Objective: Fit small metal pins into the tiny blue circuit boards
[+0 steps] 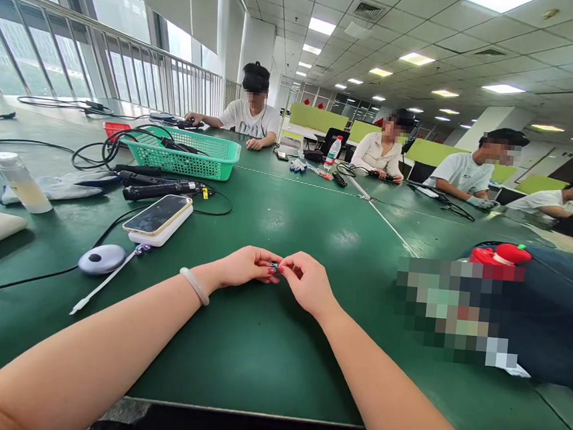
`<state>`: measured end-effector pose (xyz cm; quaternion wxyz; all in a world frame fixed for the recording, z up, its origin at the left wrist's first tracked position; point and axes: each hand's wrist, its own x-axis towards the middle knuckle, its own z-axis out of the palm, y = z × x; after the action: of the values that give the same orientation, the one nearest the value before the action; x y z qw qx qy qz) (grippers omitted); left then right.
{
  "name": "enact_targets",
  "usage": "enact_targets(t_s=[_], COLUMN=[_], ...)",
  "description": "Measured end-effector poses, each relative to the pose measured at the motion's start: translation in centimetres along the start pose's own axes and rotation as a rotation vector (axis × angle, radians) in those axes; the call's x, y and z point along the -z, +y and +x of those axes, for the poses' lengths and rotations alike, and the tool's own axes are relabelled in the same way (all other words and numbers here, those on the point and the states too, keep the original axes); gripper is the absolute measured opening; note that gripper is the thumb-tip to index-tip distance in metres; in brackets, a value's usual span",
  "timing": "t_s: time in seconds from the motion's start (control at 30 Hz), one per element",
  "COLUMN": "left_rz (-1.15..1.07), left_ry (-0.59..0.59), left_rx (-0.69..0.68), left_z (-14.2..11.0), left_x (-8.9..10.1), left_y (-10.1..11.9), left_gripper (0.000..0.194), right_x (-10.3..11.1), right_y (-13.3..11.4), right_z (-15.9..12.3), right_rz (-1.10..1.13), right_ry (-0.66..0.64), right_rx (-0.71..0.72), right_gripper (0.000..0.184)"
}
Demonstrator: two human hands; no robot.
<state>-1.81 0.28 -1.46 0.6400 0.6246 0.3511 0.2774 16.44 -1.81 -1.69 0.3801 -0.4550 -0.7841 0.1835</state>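
Observation:
My left hand [246,266] and my right hand [307,282] meet over the middle of the green tabletop [245,345]. Pinched between the fingertips of both is a small dark piece [274,267] with a light bluish part. It is mostly covered by my fingers and too small to name. Both hands are closed on it, thumbs against fingers. A pale bangle [194,286] circles my left wrist. Left of my hands, a phone [159,215] rests on a white block [161,229], with a white strap [104,284] trailing from it.
A green basket [185,159] holds cables, with black cylindrical tools [161,190] before it. A clear bottle [21,183], a glove [63,185] and an oval device [102,259] lie left. A dark bag [549,311] lies right. Several people sit around the table; a water bottle [332,153] stands far back.

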Motion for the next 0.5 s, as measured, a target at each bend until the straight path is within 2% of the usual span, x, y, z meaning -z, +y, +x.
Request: enact_targets(t_s=[0.27,0.5], left_rz=[0.059,0.257], left_ry=[-0.017,-0.013], left_rx=[-0.075,-0.113], left_z=[0.03,-0.06], left_x=[0.12,0.31], left_y=[-0.01,-0.01], left_gripper=[0.035,0.035], right_x=[-0.12,-0.14], right_y=[-0.01,0.21], right_z=[-0.07,-0.08], right_rz=[0.021,0.006], right_ry=[-0.027,-0.035], right_rx=[0.011,-0.013], right_gripper=[0.009,0.006])
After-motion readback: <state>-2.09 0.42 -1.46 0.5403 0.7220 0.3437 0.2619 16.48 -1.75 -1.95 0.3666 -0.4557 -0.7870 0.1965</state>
